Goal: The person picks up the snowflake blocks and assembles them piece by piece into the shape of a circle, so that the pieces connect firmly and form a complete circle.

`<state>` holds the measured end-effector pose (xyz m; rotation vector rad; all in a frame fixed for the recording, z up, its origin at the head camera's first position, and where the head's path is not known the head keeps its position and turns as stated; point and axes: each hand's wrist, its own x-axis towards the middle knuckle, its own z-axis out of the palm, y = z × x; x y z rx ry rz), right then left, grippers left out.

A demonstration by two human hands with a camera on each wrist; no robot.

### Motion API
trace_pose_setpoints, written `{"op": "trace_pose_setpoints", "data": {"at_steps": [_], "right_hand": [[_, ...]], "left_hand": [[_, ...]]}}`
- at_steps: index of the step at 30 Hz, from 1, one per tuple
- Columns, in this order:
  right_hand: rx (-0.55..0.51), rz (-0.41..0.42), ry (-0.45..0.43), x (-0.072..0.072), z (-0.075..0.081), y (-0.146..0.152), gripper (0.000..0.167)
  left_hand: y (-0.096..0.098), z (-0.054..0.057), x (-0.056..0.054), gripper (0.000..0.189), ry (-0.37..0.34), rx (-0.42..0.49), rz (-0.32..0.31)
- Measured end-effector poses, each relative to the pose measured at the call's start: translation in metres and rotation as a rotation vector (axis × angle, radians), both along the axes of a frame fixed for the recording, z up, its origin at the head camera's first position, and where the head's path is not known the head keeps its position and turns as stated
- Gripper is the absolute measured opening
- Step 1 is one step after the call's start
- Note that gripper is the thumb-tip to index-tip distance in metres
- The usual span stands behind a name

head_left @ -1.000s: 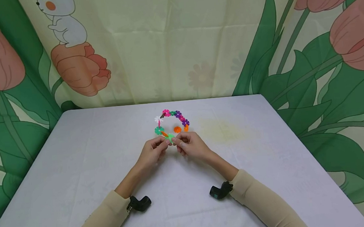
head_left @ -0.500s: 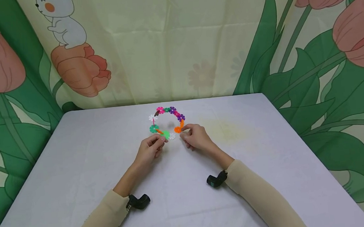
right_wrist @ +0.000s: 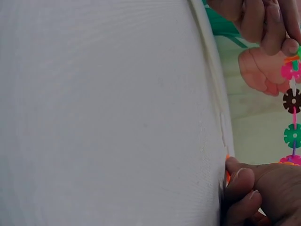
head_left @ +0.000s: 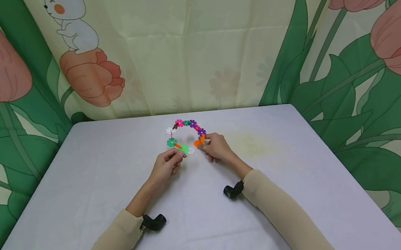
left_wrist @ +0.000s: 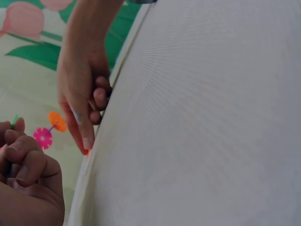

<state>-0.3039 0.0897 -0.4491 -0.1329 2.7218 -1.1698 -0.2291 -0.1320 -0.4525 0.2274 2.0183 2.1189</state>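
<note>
Slotted snowflake discs join in a many-coloured chain (head_left: 193, 123), bent into an almost closed ring above the far part of the table. My left hand (head_left: 167, 163) pinches the light green disc (head_left: 184, 149) at the near side; a white disc (head_left: 191, 151) adjoins it. At the chain's right end, my right hand (head_left: 218, 146) holds an orange disc (head_left: 198, 143) by its fingertips. A gap shows between the white disc and that orange one. In the right wrist view, a little orange (right_wrist: 228, 169) peeks out by the right thumb; the rest is hidden.
A white-covered table (head_left: 208, 226) spreads under both forearms, with a faint yellowish stain (head_left: 256, 142) right of the hands. Behind its far edge hangs a printed curtain (head_left: 195, 62) with tulips. Each wrist carries a small black camera (head_left: 154, 222).
My right hand has left the light green and white discs and moved right to the orange disc at the chain's end. My left hand keeps its pinch. The ring has shifted slightly left.
</note>
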Motion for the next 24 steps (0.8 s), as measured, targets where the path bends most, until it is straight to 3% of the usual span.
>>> {"op": "trace_pose_setpoints", "data": {"at_steps": [4, 12, 17, 24], "right_hand": [[0.02, 0.0, 0.008, -0.001, 0.0, 0.0, 0.036], [-0.038, -0.054, -0.008, 0.004, 0.002, 0.005, 0.034], [-0.113, -0.031, -0.079, 0.014, 0.005, 0.016, 0.021], [-0.221, 0.053, -0.156, 0.031, 0.011, 0.028, 0.016]], "left_hand": [[0.001, 0.0, 0.0, 0.033, 0.002, 0.005, -0.015], [0.0, -0.001, 0.001, 0.032, 0.001, 0.008, -0.019], [0.0, -0.001, 0.001, 0.032, 0.002, 0.01, -0.023], [0.0, -0.001, 0.001, 0.033, 0.011, 0.004, -0.026]]}}
